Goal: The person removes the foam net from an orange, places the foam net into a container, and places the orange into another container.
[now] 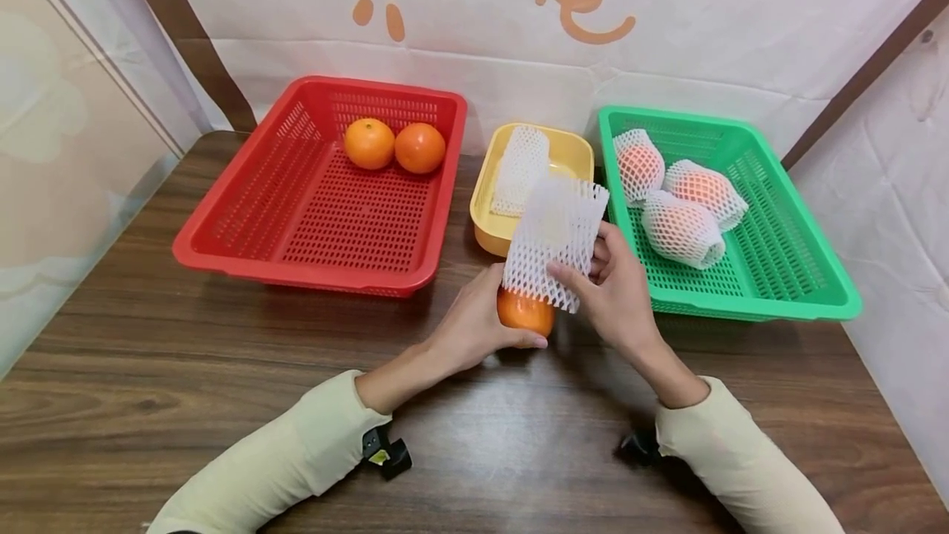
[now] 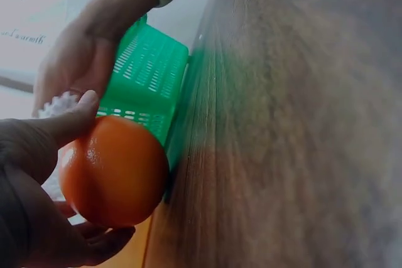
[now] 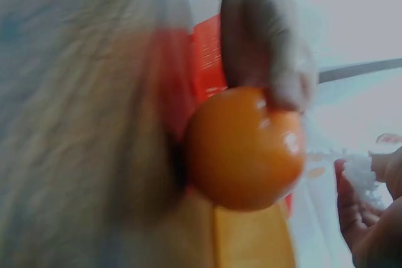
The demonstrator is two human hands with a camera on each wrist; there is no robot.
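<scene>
An orange is gripped by my left hand above the table's middle, thumb on the near side. In the left wrist view the bare orange sits between thumb and fingers. My right hand pinches a white foam net sleeve, its thumb on top. From the head view the sleeve's lower edge overlaps the top of the orange. The right wrist view has the sleeve apart from the orange, beside it.
A red basket at left holds two bare oranges. Behind my hands stands a yellow basket with more foam sleeves. The green basket at right contains three netted fruits. A printed cloth hangs behind.
</scene>
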